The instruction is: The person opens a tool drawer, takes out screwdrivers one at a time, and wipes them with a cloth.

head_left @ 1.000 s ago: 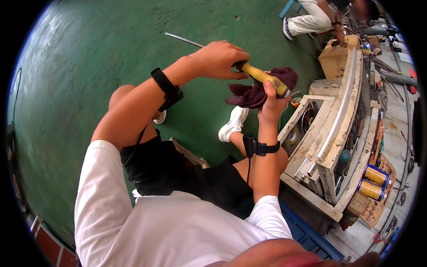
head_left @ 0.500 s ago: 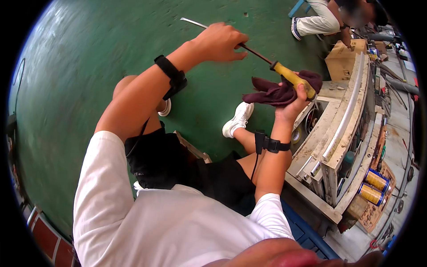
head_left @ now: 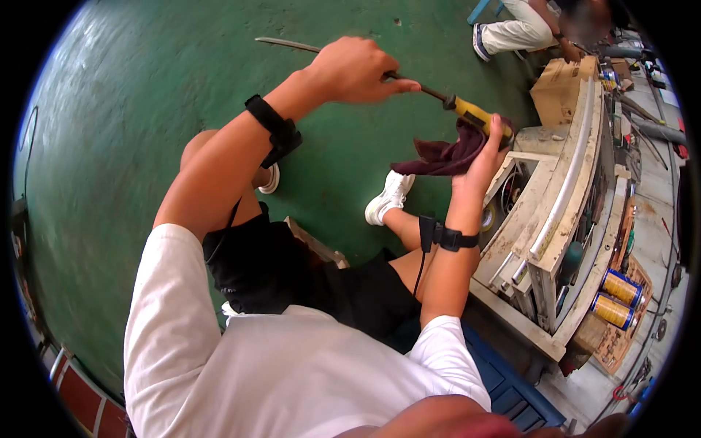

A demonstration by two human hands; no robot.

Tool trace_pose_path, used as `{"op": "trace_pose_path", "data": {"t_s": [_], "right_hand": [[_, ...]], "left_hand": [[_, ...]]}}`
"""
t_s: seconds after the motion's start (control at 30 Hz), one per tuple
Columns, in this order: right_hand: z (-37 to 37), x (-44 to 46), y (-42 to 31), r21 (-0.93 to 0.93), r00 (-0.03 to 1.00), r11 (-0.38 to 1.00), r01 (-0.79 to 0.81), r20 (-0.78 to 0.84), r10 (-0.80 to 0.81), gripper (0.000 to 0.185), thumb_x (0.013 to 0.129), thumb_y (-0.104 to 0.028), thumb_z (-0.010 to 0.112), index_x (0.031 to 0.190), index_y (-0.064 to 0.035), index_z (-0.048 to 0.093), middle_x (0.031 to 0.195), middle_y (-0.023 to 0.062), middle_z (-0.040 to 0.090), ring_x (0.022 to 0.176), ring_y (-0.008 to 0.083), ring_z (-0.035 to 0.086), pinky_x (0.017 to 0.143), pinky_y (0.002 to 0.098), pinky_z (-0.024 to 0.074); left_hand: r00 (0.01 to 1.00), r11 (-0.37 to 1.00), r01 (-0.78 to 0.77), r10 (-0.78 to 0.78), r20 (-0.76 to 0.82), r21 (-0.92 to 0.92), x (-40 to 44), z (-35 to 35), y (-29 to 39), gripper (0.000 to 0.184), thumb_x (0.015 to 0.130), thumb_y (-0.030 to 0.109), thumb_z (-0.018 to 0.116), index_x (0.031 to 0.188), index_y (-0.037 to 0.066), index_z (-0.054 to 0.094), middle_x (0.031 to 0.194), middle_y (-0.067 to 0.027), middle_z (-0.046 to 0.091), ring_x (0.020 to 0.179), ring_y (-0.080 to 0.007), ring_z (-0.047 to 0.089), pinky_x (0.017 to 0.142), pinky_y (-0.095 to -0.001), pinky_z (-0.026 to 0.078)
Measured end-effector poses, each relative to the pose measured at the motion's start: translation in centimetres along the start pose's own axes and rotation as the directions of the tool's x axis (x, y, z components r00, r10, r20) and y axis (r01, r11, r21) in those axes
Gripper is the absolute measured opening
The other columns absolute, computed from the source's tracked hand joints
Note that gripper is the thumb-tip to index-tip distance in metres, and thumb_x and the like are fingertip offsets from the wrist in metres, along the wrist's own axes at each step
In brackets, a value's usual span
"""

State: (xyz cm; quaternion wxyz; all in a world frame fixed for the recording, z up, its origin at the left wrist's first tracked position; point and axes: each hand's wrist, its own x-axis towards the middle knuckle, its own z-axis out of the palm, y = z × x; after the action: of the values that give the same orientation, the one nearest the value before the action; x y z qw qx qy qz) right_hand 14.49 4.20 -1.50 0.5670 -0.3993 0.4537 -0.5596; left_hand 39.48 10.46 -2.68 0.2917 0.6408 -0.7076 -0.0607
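A: What is the left hand (head_left: 354,71) doing?
B: Its grip is closed, fingers curled round the shaft of a yellow-handled screwdriver (head_left: 471,110); the blade sticks out on the side away from the wooden stand (head_left: 533,201).

A: And the right hand (head_left: 476,166)?
B: Nearer the stand, its grip is clasped on the yellow handle, thumb laid along it. It also holds a dark maroon cloth (head_left: 437,158), bunched under the handle, a loose end hanging out away from the stand.

A: So the screwdriver is up in the air?
B: Yes, left of the stand, above a green floor (head_left: 131,139).

A: What else is around?
B: A cardboard box (head_left: 558,91) at the stand's far end, with another person (head_left: 518,33) just beyond. Right of the stand, on a pale surface (head_left: 652,212) strewn with tools, two yellow-and-blue cans (head_left: 613,311) lie side by side.
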Motion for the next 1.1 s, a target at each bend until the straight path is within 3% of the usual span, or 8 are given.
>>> {"op": "trace_pose_path", "data": {"t_s": [0.17,0.3,0.37,0.43,0.5,0.63,0.97,1.1], "right_hand": [[-0.4,1.3,0.6,-0.186,0.973,0.964,0.189,-0.099,-0.209,0.070,0.085,-0.024,0.083,0.135,-0.0011,0.040,0.127,0.0125,0.051,0.111,0.0189,0.056,0.095,0.0332,0.0515],[-0.4,1.7,-0.4,-0.395,0.917,0.833,0.387,0.072,-0.392,0.060,0.087,-0.028,0.081,0.133,-0.0021,0.053,0.126,0.0138,0.052,0.108,0.0221,0.059,0.090,0.0340,0.0531],[-1.1,1.5,-0.5,-0.808,0.812,0.371,0.458,0.211,-0.544,0.048,0.087,-0.029,0.080,0.127,-0.0085,0.063,0.120,0.0146,0.053,0.107,0.0271,0.061,0.091,0.0352,0.0531],[-1.1,1.0,-0.3,-0.810,0.753,0.278,0.516,0.274,-0.598,0.036,0.085,-0.022,0.079,0.120,-0.0163,0.070,0.113,0.0150,0.054,0.102,0.0329,0.064,0.086,0.0397,0.0557],[-0.3,0.0,0.5,-0.764,0.647,0.030,0.644,0.524,-0.553,0.041,0.079,-0.011,0.076,0.119,-0.0218,0.070,0.113,0.0138,0.055,0.096,0.0345,0.067,0.079,0.0443,0.0575],[1.6,-2.0,1.7,-0.662,0.603,0.095,0.743,0.602,-0.523,0.047,0.075,-0.005,0.071,0.118,-0.0247,0.070,0.113,0.0116,0.056,0.093,0.0362,0.068,0.076,0.0458,0.0579],[0.8,0.0,1.7,-0.786,0.683,0.073,0.614,0.484,-0.546,0.048,0.075,-0.001,0.064,0.117,-0.0224,0.072,0.114,0.0117,0.057,0.091,0.0369,0.068,0.076,0.0459,0.0573],[0.0,1.5,1.0,-0.631,0.562,0.059,0.773,0.639,-0.525,0.049,0.076,0.002,0.062,0.118,-0.0210,0.071,0.117,0.0118,0.056,0.093,0.0368,0.068,0.079,0.0445,0.0568]], "left_hand": [[0.999,0.992,0.038,-0.038,-0.005,0.117,0.0,0.0,0.2,0.066,0.090,0.066,0.058,0.060,0.008,0.059,0.049,-0.0065,0.052,0.048,-0.0300,0.054,0.045,-0.0400,0.040],[0.995,0.973,0.073,-0.056,-0.080,0.219,0.0,0.1,1.0,0.066,0.090,0.068,0.056,0.061,0.009,0.060,0.050,-0.0047,0.053,0.047,-0.0271,0.054,0.044,-0.0391,0.041],[0.992,0.969,0.080,-0.055,-0.113,0.232,0.0,0.2,1.2,0.066,0.090,0.068,0.056,0.060,0.009,0.060,0.051,-0.0044,0.054,0.047,-0.0264,0.055,0.043,-0.0387,0.041],[0.988,0.964,0.088,-0.053,-0.145,0.251,0.1,0.3,1.4,0.067,0.090,0.069,0.056,0.060,0.009,0.060,0.051,-0.0042,0.055,0.046,-0.0257,0.055,0.043,-0.0383,0.042],[0.986,0.956,0.077,-0.031,-0.162,0.283,0.2,0.4,1.5,0.066,0.090,0.069,0.056,0.061,0.009,0.061,0.051,-0.0044,0.056,0.046,-0.0252,0.056,0.042,-0.0371,0.043],[0.989,0.946,0.083,-0.039,-0.145,0.314,0.0,0.1,2.0,0.066,0.091,0.069,0.055,0.061,0.010,0.062,0.051,-0.0047,0.057,0.045,-0.0256,0.056,0.042,-0.0361,0.043],[0.982,0.939,0.175,-0.143,-0.127,0.295,0.0,0.4,2.6,0.064,0.092,0.067,0.054,0.063,0.011,0.064,0.049,-0.0058,0.055,0.045,-0.0279,0.057,0.042,-0.0375,0.044],[0.984,0.929,0.151,-0.108,-0.143,0.339,-0.3,-0.8,2.5,0.064,0.092,0.067,0.054,0.062,0.011,0.064,0.049,-0.0064,0.055,0.045,-0.0287,0.057,0.042,-0.0384,0.044]]}}
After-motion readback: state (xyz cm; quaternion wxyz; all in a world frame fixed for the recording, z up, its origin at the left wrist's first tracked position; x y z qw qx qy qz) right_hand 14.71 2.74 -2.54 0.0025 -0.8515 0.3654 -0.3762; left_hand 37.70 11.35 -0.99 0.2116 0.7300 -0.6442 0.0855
